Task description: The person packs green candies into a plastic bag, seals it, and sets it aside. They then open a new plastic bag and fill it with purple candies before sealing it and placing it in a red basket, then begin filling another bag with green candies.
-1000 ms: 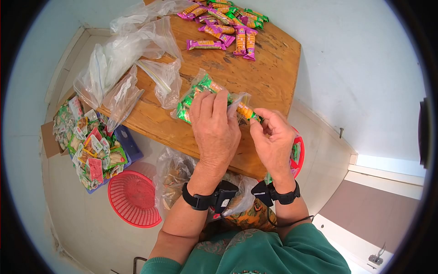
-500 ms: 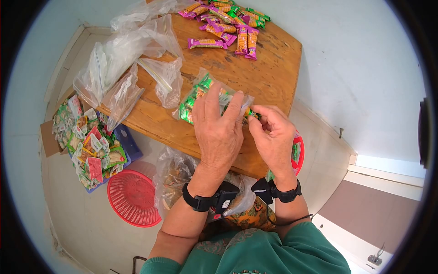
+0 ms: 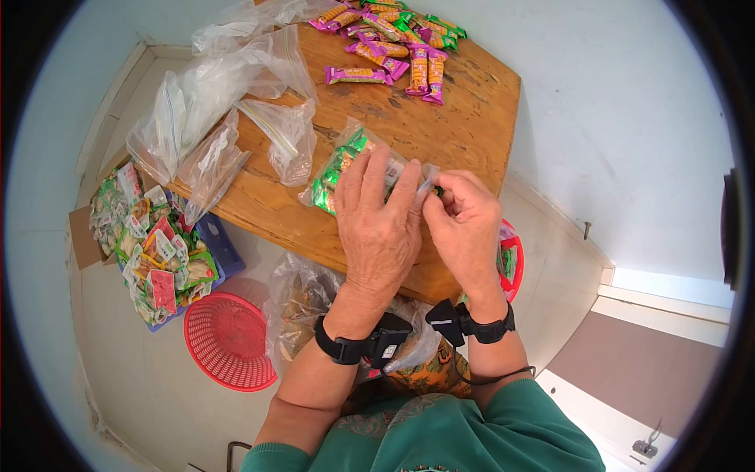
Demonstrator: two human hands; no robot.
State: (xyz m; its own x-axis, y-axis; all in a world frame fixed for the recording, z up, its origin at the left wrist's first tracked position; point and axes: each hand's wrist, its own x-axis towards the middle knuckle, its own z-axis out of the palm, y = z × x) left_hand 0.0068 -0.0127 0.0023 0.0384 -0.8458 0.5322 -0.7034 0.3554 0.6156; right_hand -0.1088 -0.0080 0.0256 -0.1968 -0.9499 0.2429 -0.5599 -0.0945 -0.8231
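Note:
A clear zip bag (image 3: 326, 179) with several green-wrapped snack packets lies on the wooden table (image 3: 472, 130). My left hand (image 3: 376, 197) rests on top of the bag, fingers stretched out and a little apart, hiding much of its middle. At the bag's right end, my right hand (image 3: 464, 224) is closed in a pinch, thumb and forefinger on the plastic edge. What lies under the right fingertips is partly hidden. Beyond both hands is a pile of purple and green snack bars (image 3: 385, 35).
Loose clear zip bags (image 3: 189, 98) cover the table's left side. On the floor are a blue crate (image 3: 216, 240) under snack packets (image 3: 165, 259), a red basket (image 3: 228, 342) and a plastic bag (image 3: 295, 303). Another red basket (image 3: 515, 259) is at the right, near the wall (image 3: 613, 118).
My right hand has shifted slightly left, its fingers now at the plastic edge. The yellow-and-green packet end seen by its fingertips no longer shows. My left hand has barely moved.

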